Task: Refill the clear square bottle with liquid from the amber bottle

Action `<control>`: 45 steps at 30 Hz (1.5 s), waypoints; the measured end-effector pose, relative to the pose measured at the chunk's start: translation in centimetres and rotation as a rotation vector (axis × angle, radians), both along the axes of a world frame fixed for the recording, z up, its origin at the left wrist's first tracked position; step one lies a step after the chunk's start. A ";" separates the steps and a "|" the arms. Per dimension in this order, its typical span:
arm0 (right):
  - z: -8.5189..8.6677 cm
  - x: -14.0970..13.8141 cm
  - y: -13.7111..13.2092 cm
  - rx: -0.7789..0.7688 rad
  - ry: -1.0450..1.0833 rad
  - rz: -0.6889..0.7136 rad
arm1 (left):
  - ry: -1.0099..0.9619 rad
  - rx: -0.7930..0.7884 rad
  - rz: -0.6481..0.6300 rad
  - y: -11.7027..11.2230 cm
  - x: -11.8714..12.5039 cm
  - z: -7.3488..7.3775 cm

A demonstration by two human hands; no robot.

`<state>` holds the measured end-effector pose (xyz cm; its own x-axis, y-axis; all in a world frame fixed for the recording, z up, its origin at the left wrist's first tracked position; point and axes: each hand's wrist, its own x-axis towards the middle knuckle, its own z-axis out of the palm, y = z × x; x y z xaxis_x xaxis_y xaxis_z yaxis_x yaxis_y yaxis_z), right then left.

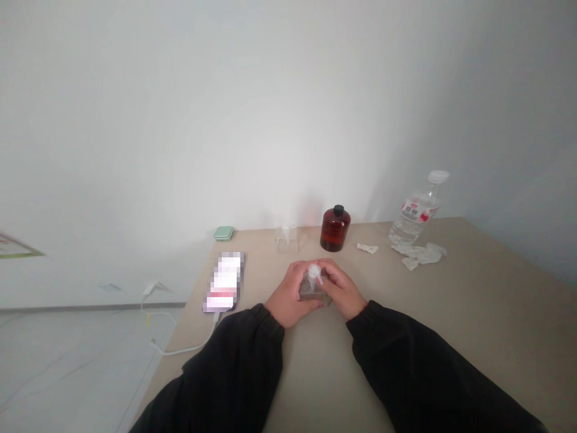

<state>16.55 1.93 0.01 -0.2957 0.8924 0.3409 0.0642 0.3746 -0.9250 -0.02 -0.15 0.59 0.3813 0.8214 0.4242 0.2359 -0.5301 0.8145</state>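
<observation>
Both of my hands meet around a small clear square bottle [311, 293] with a white pump-like top, near the middle of the table. My left hand [293, 296] wraps the bottle's left side, its thumb along the near face. From the right, my right hand [341, 290] closes on it, with thumb and fingers beside the white top. The far fingers of both hands are partly hidden. Behind them stands a dark amber bottle [334, 231] with a black cap. A second clear square container [287, 240] with a whitish top is left of it, by the wall.
A phone [224, 282] lies at the left table edge, its white cable [189, 349] hanging off. A green case [223, 233] sits at the back left corner. Toward the right are a tilted-looking water bottle [412, 219], crumpled tissues [421, 254] and a smaller scrap [367, 248].
</observation>
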 end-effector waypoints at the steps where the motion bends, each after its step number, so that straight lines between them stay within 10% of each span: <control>1: -0.1 0.0 0.0 -0.009 0.009 0.001 | 0.004 -0.002 -0.002 0.0 0.0 0.0; 45: 0.1 -0.1 -0.1 0.004 -0.032 -0.029 | -0.056 -0.025 -0.019 0.1 0.0 -0.6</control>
